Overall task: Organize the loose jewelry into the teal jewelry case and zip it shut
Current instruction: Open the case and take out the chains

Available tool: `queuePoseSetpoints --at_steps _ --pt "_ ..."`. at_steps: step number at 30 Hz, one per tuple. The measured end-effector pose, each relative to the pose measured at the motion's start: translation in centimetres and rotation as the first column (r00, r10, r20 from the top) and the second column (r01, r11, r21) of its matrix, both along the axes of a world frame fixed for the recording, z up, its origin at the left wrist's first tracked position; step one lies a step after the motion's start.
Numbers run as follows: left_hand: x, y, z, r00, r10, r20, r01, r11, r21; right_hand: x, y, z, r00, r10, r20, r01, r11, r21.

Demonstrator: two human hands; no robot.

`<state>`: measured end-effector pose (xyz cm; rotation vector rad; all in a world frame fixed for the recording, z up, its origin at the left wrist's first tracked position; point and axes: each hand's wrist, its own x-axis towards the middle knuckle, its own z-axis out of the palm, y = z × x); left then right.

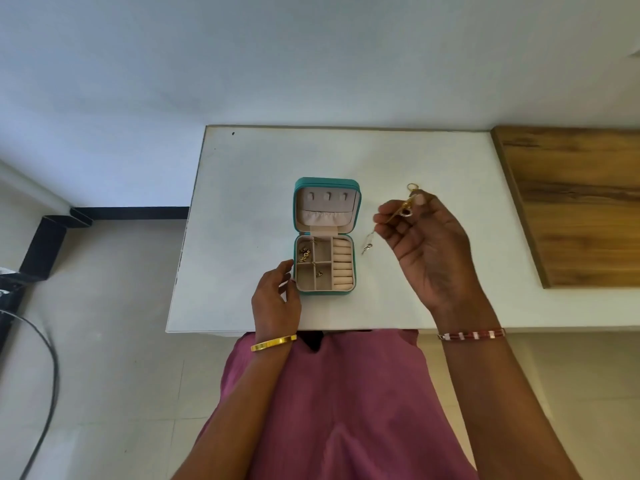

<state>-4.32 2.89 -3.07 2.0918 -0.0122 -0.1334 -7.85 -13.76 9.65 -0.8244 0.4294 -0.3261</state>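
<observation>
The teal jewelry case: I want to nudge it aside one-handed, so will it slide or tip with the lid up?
The teal jewelry case probably slides easily on the smooth white table. Its lid stands open, so a push up high might tip it backward. It looks small and likely light; the left hand beside its base could steady it.

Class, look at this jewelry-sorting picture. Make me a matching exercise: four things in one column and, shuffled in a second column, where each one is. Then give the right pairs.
Things:
1. gold earring
2. teal jewelry case
3. small silver piece
4. gold bangle

Places:
A. on the left wrist
B. lying on the white table, right of the case
C. pinched in the right hand
D. open on the table, left hand at its side

Pairs: 1-C, 2-D, 3-B, 4-A
</observation>
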Motion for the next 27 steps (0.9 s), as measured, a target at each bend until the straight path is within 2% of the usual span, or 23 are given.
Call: queuePoseSetpoints --at_steps 5,8,11,15,18,22,24,27 --pt "-0.1 -0.1 -0.3 0.996 -0.074 0.044 0.072 0.996 0.046 -1.3 -1.9 0.3 0.99 -0.097 0.106 0.082 0.986 0.143" --pt "-0.2 -0.1 -0.4 0.994 -0.091 0.057 0.087 0.993 0.079 -1.7 -2.7 -1.1 0.994 -0.111 0.022 0.107 0.987 0.117" --pt "-0.3 -0.2 -0.4 0.993 -0.093 0.068 0.088 0.993 0.08 -2.0 -3.0 -4.0 0.977 -0.114 -0.181 0.111 0.993 -0.03" --pt "-0.3 -0.2 -0.4 0.992 -0.09 0.089 0.082 0.992 0.092 -2.1 -2.7 -8.1 0.898 -0.104 -0.428 -0.067 0.928 -0.366" --pt "-0.3 -0.2 -0.3 0.993 -0.082 0.086 0.075 0.994 0.083 -2.1 -2.2 -10.1 0.84 -0.134 -0.526 -0.247 0.768 -0.591" --pt "-0.4 -0.2 0.0 0.997 -0.061 0.046 0.059 0.997 0.043 -2.0 -1.1 -11.1 0.795 -0.227 -0.563 -0.46 0.38 -0.803" --pt "-0.3 -0.2 0.0 0.999 -0.049 0.017 0.048 0.998 0.036 -1.5 -0.2 -10.7 0.809 -0.316 -0.495 -0.451 0.205 -0.869" --pt "-0.3 -0.2 -0.1 0.999 -0.039 0.004 0.039 0.999 0.035 0.5 2.6 -9.5 0.876 -0.307 -0.373 -0.367 0.08 -0.927"
